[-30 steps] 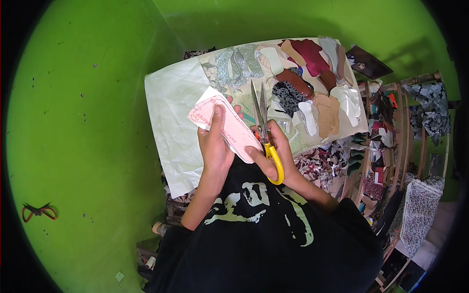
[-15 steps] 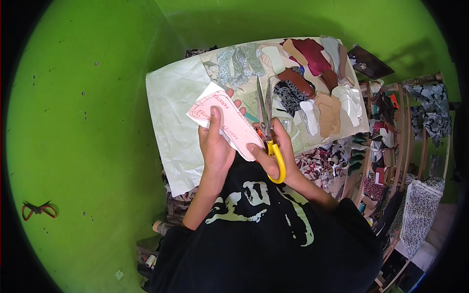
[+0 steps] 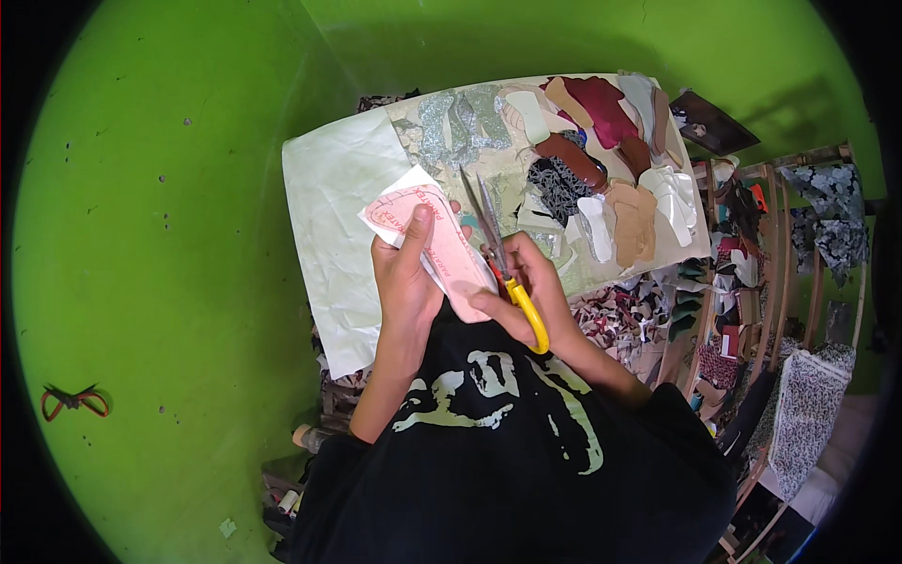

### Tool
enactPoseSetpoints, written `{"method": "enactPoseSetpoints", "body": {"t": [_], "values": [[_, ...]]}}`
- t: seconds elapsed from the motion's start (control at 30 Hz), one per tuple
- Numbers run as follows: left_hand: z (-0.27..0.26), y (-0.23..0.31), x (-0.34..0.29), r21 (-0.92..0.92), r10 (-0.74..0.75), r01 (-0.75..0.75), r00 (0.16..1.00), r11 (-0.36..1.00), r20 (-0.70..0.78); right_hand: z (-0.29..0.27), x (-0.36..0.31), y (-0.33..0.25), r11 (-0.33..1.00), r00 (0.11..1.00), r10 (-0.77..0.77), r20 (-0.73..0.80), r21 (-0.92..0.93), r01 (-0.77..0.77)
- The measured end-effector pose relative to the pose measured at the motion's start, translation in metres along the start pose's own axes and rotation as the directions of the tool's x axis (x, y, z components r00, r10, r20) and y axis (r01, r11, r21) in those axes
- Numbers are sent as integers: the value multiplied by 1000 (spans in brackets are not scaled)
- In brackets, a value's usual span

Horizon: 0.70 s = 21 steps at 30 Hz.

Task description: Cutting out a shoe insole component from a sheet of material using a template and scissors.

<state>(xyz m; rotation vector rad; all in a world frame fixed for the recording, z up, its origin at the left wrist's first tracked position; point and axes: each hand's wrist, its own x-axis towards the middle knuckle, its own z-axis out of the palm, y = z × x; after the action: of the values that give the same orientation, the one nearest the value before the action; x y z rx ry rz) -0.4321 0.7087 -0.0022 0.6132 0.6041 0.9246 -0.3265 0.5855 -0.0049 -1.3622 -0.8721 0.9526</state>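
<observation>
A pink insole-shaped piece (image 3: 444, 246) with red print lies against a white sheet (image 3: 373, 214) that shows past its far end. Around both, my left hand (image 3: 406, 282) is closed, its thumb on the pink face and fingertips showing at the far side. My right hand (image 3: 528, 299) is closed on scissors (image 3: 496, 236) with yellow handles; their blades point away from me, slightly apart. The right thumb also rests on the near end of the pink piece. Some of the right fingers are hidden behind the scissors.
Beyond my hands is a table with a white sheet (image 3: 329, 235) over its left side. Cut pieces in silver, maroon, brown (image 3: 569, 160), tan (image 3: 630, 221) and white lie on its right. Scraps (image 3: 615, 315) are heaped below, beside wooden racks (image 3: 770, 263). Another pair of scissors (image 3: 75, 402) is at the green wall.
The scissors have tilted left, and their blades have drawn closer together. The pink piece and white sheet have turned slightly toward upright and come a little nearer me.
</observation>
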Motion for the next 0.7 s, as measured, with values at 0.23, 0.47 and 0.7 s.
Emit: {"method": "enactPoseSetpoints", "body": {"t": [0.23, 0.47, 0.7], "values": [[-5, 9, -4, 57, -103, 97, 987, 994, 123, -29, 11, -3, 926, 989, -74, 130, -358, 116], [-2, 13, -6, 171, -98, 72, 984, 983, 146, -28, 8, -11, 837, 979, -74, 188, -522, 163], [7, 8, -9, 163, -62, 54, 997, 985, 43, -20, 6, -16, 902, 978, -43, 203, -414, 126]]}}
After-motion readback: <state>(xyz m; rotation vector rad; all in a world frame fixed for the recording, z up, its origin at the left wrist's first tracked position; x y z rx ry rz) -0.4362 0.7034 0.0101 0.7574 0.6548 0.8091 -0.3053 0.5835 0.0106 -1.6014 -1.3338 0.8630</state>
